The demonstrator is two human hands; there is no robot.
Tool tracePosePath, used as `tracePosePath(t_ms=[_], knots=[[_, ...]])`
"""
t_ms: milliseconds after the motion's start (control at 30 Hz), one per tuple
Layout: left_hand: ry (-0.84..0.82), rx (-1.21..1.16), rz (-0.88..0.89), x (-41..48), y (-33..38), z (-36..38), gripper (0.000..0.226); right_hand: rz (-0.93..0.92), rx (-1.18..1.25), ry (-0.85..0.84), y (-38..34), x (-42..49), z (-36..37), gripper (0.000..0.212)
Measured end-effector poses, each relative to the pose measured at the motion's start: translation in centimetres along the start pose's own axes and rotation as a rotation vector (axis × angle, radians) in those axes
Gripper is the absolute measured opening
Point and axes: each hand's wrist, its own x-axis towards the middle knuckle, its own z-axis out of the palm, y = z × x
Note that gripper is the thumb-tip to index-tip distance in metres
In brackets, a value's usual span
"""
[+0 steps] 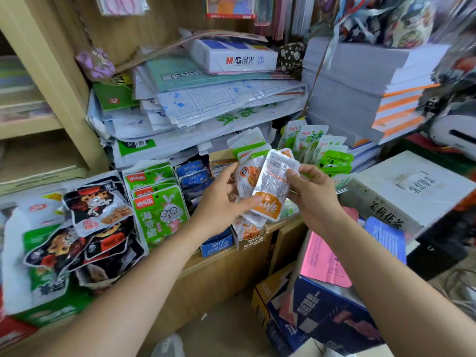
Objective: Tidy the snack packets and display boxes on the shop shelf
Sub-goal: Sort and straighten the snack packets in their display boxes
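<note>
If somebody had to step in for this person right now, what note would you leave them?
Left hand: grips the orange packets, a small stack.
Right hand: pinches the front packet's edge.
Below them: the orange display box, partly filled.
Done: green rabbit packets stand in a row.
Left: box the stack; straighten the heaped black packets.

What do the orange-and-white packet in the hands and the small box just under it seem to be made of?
The orange-and-white packet: probably glossy plastic film; it shines, wrinkles, and its middle looks partly clear. The small box: it seems matt printed cardboard; its faces are flat and dull, with folded corners and an open top.
</note>
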Motion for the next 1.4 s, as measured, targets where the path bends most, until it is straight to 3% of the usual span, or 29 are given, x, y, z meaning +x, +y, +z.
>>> tracePosePath(t_ms=[133, 300, 433, 567, 667, 833, 933, 1033, 1100, 1167, 1233, 1333, 1400], knots=[[0.157, -0.155, -0.009, 0.2, 0.0, -0.4, 0.054, 0.014, 0.005, -0.064, 0.5, -0.4, 0.7, 0.008], [0.242, -0.23, 0.01, 0.1, -0.1, -0.7, 0.045, 0.077, -0.115, -0.202, 1.1, -0.7, 0.7, 0.043], [0.259, -0.263, -0.012, 0.0, 0.0, -1.2, 0.027, 0.102, -0.072, -0.121, 1.2, -0.3, 0.6, 0.029], [0.18, -0.26, -0.015, -0.2, 0.3, -1.4, 0.035, 0.126, -0.047, -0.087, 1.1, -0.2, 0.6, 0.027], [0.1, -0.359, -0.048, -0.4, 0.9, -1.6, 0.026, 0.059, -0.082, -0.112, 0.9, -0.3, 0.7, 0.031], [0.086, -0.245, -0.024, -0.7, 0.6, -1.7, 0.022, -0.026, -0.263, -0.222, 0.9, -1.1, 1.2, 0.03], [0.123, -0.207, -0.038, -0.6, 0.4, -1.6, 0.02, -0.093, -0.385, -0.159, 0.9, -1.6, 1.6, 0.053], [0.206, -0.233, -0.065, -0.4, 0.1, -1.5, 0.018, -0.361, -0.662, -0.046, 0.8, -2.2, 1.5, 0.057], [0.279, -0.173, -0.045, -0.3, 0.0, -1.5, 0.017, -0.481, -0.757, -0.137, 0.7, -3.0, 1.7, 0.047], [0.297, -0.111, 0.017, -0.4, 0.3, -1.2, 0.019, -0.394, -0.714, -0.293, 0.9, -4.2, 2.3, 0.046], [0.211, -0.102, 0.101, -0.8, 0.9, -0.8, 0.027, -0.228, -0.497, -0.379, 0.8, -5.2, 3.1, 0.045], [0.042, -0.035, 0.203, -1.3, 1.2, -0.3, 0.041, -0.051, -0.125, -0.338, 0.3, -5.3, 3.5, 0.032], [0.012, 0.035, 0.247, -1.2, 0.9, -0.1, 0.037, -0.016, -0.073, -0.277, 0.4, -4.8, 3.1, 0.028]])
